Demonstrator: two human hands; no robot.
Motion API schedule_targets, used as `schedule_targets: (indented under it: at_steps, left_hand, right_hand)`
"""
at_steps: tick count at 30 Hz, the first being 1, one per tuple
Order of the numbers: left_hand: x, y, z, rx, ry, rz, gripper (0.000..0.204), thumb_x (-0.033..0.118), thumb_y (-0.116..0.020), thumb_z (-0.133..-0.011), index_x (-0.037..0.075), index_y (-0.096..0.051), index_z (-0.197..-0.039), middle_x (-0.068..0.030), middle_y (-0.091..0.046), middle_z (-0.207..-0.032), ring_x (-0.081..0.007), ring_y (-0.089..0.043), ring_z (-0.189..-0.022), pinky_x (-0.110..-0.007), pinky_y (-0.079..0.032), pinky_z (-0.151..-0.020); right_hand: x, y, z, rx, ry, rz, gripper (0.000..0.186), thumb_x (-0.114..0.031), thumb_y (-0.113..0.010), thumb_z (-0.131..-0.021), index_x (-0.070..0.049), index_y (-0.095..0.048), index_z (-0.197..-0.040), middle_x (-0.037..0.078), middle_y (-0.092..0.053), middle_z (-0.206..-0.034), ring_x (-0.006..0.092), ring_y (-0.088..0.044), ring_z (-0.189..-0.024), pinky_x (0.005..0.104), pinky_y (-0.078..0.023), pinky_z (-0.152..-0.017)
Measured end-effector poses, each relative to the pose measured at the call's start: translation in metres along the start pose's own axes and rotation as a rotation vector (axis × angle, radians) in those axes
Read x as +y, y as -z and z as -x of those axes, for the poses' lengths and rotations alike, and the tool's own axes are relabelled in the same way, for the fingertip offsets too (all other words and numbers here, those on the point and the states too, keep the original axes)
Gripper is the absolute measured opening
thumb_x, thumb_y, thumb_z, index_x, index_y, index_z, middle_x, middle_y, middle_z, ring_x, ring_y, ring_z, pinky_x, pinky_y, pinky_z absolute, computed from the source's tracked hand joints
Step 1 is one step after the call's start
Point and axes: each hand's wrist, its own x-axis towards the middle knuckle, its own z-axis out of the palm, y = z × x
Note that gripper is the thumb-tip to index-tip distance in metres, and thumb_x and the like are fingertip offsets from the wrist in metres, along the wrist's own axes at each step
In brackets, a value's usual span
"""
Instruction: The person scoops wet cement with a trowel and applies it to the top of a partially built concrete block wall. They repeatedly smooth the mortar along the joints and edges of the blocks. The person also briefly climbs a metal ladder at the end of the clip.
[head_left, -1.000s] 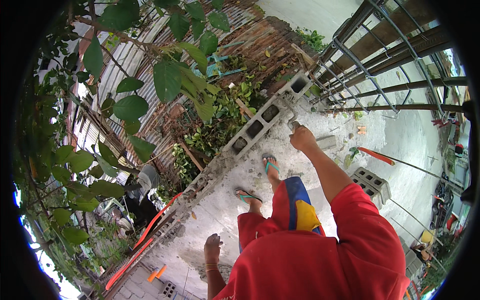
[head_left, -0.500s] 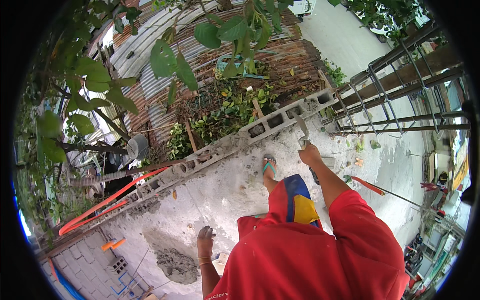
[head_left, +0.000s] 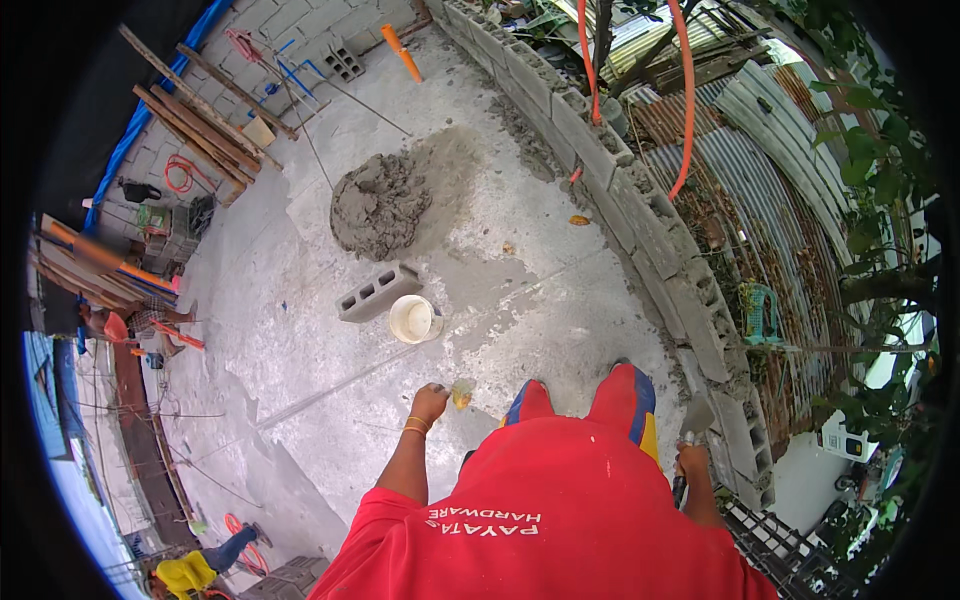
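A right hand clamps a trowel, the blade jutting just ahead of the fist beside a concrete block wall, while the left hand hangs near a yellowed leaf, whether its fingers are parted or together impossible to tell.

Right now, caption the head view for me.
Right hand grips a grey metal trowel beside a grey concrete-block wall; white round bucket, grey mortar heap ahead.

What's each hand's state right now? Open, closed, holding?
Left hand: cannot tell whether open or closed; no held object visible.
Right hand: closed, holding a trowel.
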Motion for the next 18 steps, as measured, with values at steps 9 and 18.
schedule_targets:
  at_steps: [9,18]
  left_hand:
    - [0.059,0.076,-0.066,0.131,0.136,0.659,0.039,0.025,-0.064,-0.094,-0.005,-0.069,-0.118,-0.0189,-0.075,-0.108,-0.0245,-0.071,-0.097,-0.035,-0.055,-0.088]
    - [0.166,0.201,-0.24,0.139,-0.005,0.813,0.031,0.017,-0.065,-0.098,-0.004,-0.066,-0.122,-0.0125,-0.073,-0.111,-0.0185,-0.069,-0.097,-0.031,-0.054,-0.089]
  right_hand:
    - [-0.3,-0.166,-0.044,-0.174,0.342,0.424,0.05,-0.012,-0.078,-0.086,0.002,-0.051,-0.125,0.011,-0.063,-0.077,0.0212,-0.061,-0.057,0.0382,-0.05,-0.045]
    - [-0.609,-0.446,-0.095,-0.196,0.852,1.065,0.068,-0.031,-0.078,-0.081,0.007,-0.052,-0.131,0.03,-0.07,-0.11,0.043,-0.07,-0.103,0.0468,-0.055,-0.092]
